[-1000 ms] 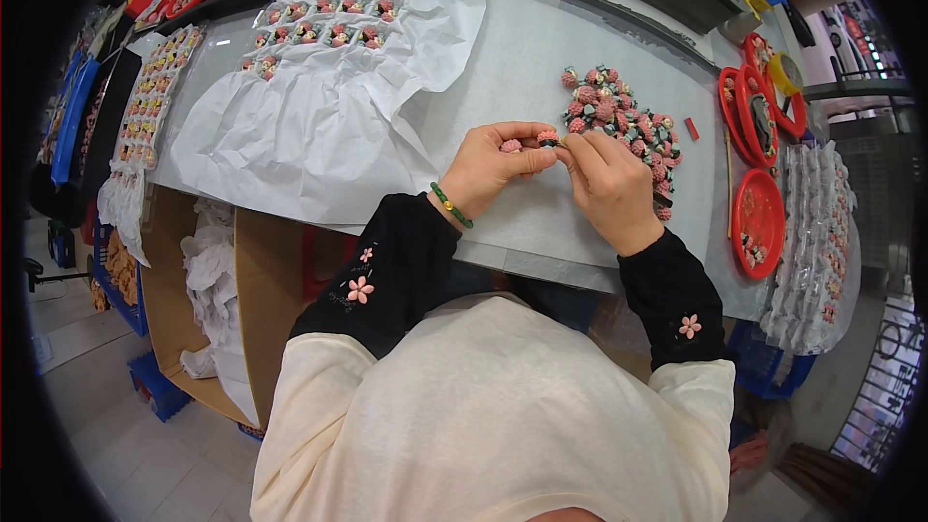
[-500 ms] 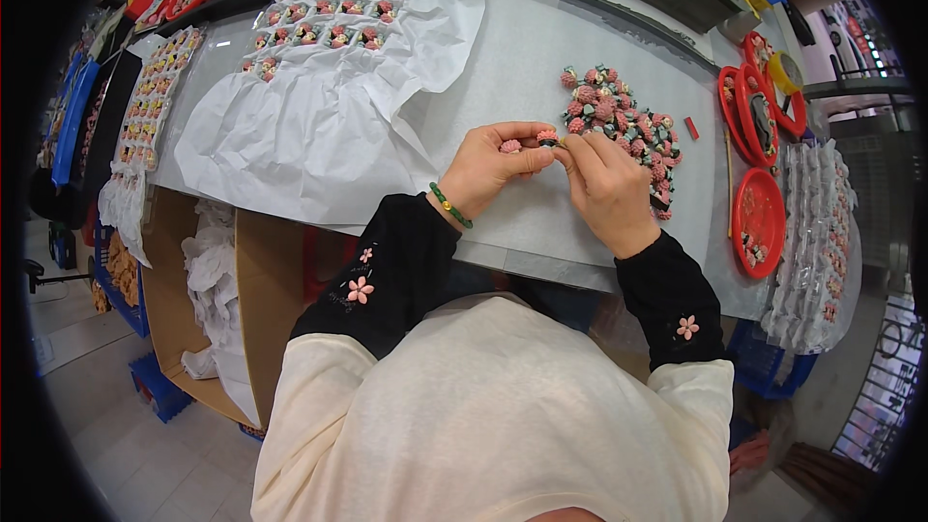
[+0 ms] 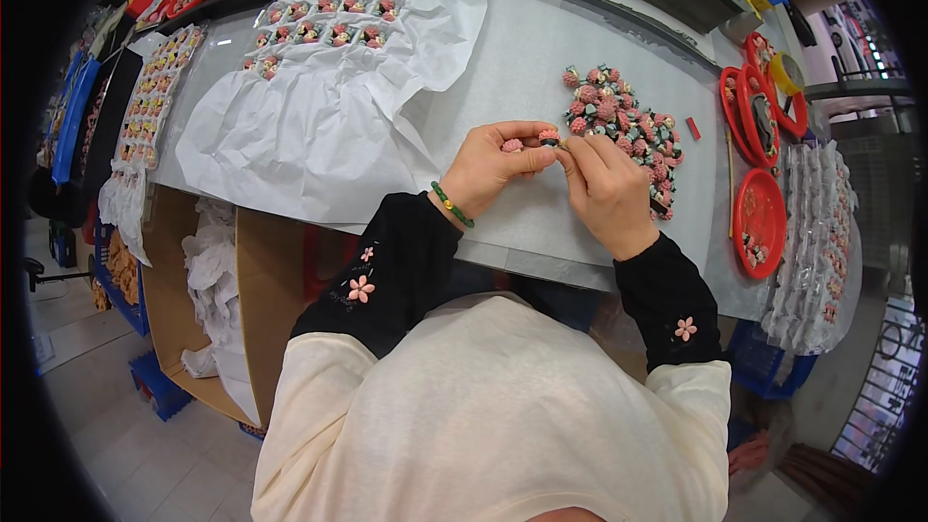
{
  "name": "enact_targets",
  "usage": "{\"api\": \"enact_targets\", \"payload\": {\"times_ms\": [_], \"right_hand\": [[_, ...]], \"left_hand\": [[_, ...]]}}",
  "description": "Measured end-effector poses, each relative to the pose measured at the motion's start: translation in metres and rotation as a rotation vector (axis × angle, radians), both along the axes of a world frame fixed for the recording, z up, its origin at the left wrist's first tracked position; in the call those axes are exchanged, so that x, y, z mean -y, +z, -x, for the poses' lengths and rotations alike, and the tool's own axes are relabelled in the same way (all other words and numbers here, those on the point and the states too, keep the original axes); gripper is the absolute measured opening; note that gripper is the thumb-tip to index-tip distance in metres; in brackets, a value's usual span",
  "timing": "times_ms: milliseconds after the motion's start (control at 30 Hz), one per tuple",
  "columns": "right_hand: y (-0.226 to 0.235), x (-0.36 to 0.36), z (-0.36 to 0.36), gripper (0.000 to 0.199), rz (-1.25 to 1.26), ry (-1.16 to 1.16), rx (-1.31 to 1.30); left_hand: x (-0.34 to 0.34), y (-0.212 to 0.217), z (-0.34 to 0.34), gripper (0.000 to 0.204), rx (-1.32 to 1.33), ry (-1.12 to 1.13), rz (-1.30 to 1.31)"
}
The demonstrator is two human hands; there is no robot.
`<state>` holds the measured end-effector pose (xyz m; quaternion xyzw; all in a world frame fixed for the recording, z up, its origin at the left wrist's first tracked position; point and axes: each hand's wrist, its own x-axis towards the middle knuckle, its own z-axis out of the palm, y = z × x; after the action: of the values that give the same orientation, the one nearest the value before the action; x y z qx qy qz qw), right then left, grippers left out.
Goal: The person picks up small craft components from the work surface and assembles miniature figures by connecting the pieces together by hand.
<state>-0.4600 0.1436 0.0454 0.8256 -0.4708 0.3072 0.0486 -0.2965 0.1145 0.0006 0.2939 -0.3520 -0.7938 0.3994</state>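
A tiny pink and dark piece [image 3: 549,138] sat near the middle of the frame, pinched between two hands. The left hand [image 3: 493,166] had its fingers curled shut around the piece and around a second small pink bit [image 3: 510,146] tucked behind it. The right hand [image 3: 607,191] met it from the other side, with its fingertips [image 3: 566,147] squeezed tight on the same piece. Both hands were held low over the grey table [image 3: 512,68], likely so that the small piece would not drop far if it slipped.

Just to the upper right of the hands lay a pile of little pink pieces [image 3: 623,121], close enough to grab from. A small red block [image 3: 692,128] lay beside that pile. Further right stood red round trays [image 3: 759,222], and one of them held a few more bits. At the right edge lay clear plastic bags [image 3: 822,222] with small things inside.

In the upper left of the frame, white tissue paper [image 3: 290,135] was spread wide on the table. Neat rows of pink pieces [image 3: 333,0] sat on it, each in its own spot, most likely to keep them apart and safe. A brown cardboard box [image 3: 208,300] with more white paper stood below the table edge at the lower left.
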Motion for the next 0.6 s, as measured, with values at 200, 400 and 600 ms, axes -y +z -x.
{"api": "enact_targets", "payload": {"times_ms": [200,400,600], "right_hand": [[0.0006,0.0001,0.0009,0.010,0.013,0.006,-0.007],[-0.0007,-0.0004,0.0003,0.011,0.014,-0.001,-0.004],[-0.0046,-0.0019,-0.0013,0.011,0.028,-0.071,0.007]], "left_hand": [[0.0004,-0.0007,0.0003,0.037,0.008,0.005,0.019],[0.0000,-0.0007,0.0006,0.036,0.021,0.009,0.008],[-0.0001,0.0028,0.0012,0.036,0.036,0.004,0.031]]}}
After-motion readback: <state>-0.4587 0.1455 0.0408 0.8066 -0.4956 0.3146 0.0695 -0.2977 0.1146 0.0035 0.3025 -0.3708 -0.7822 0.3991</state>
